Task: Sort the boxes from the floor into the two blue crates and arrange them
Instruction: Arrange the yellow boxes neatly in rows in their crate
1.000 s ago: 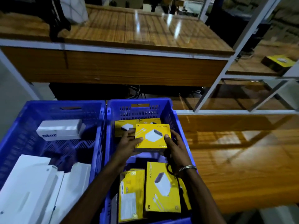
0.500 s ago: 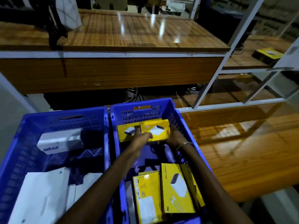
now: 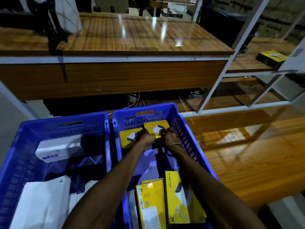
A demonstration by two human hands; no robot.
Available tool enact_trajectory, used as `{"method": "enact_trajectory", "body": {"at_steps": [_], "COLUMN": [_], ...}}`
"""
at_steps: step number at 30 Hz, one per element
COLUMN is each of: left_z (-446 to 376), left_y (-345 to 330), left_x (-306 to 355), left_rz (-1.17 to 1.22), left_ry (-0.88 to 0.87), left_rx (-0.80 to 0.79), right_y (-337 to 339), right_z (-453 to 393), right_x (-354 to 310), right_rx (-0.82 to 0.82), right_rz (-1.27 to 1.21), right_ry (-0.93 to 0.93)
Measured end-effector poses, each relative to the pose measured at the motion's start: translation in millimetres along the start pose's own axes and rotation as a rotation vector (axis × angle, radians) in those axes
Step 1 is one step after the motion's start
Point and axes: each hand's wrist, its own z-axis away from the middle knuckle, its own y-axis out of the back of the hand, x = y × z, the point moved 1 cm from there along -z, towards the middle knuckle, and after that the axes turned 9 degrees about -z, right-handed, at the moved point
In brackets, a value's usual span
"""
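Note:
Two blue crates stand side by side: the left crate (image 3: 54, 123) holds white boxes (image 3: 59, 148), the right crate (image 3: 183, 134) holds yellow boxes. My left hand (image 3: 147, 138) and my right hand (image 3: 170, 137) both grip one yellow box (image 3: 156, 128) at the far end of the right crate, low against its back wall. It sits beside and partly over another yellow box (image 3: 127, 138). More yellow boxes (image 3: 179, 195) stand on edge at the crate's near end.
A wooden table (image 3: 123, 37) with a white frame stands just beyond the crates. Lower wooden shelves (image 3: 247, 146) run to the right, and a yellow box (image 3: 272, 57) lies on a far shelf. White flat boxes (image 3: 41, 204) fill the left crate's near end.
Both hands have carried the yellow box forward and down to the right crate's far end, beside the box lying there. My head has leaned forward with them.

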Motion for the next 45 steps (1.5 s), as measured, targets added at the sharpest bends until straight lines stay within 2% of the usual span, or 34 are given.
{"method": "enact_trajectory", "body": {"at_steps": [3,5,11,13,15,18,21,23,26,28,31,34,36,38,42,45], "left_z": [1,-11,-9,-14,-15,-14,-6,8,53,86,117,131,135,139,146,143], "left_y": [1,-4,-6,-4,0,0,-1,-3,-3,2,12,22,27,27,32,42], "left_x": [0,-4,-7,-7,-6,-7,-12,-20,-30,-39,-53,-59,-60,-58,-44,-41], "left_rz": [-0.074,-0.034,0.002,0.006,0.023,0.05,0.003,-0.087,-0.11,-0.29,-0.448,-0.365,-0.299,-0.144,0.27,0.507], "left_ry": [-0.045,-0.04,-0.046,-0.034,-0.025,-0.056,-0.119,-0.204,-0.393,-0.523,-0.606,-0.671,-0.638,-0.587,-0.47,-0.381], "left_rx": [0.004,0.003,-0.019,-0.046,-0.07,-0.069,-0.093,-0.205,-0.508,-0.659,-0.767,-0.738,-0.693,-0.679,-0.598,-0.516], "right_y": [-5,-7,-18,-12,4,39,68,85,94,90,87,91,92,93,102,103], "right_z": [-2,-5,-15,-20,-15,18,66,100,137,153,164,171,172,171,166,155], "right_x": [2,2,8,10,5,-4,6,18,38,45,47,40,35,27,15,7], "right_rx": [0.044,0.087,0.051,-0.069,-0.216,-0.278,-0.473,-0.57,-0.613,-0.669,-0.575,-0.515,-0.544,-0.539,-0.4,-0.146], "right_rz": [0.142,0.282,0.498,0.441,0.266,0.0,-0.101,-0.047,0.12,0.046,-0.035,-0.138,-0.264,-0.45,-0.69,-0.831], "right_ry": [-0.024,0.02,0.011,0.002,-0.01,0.076,0.159,0.178,0.143,0.119,0.195,0.257,0.282,0.275,0.21,0.18]}}
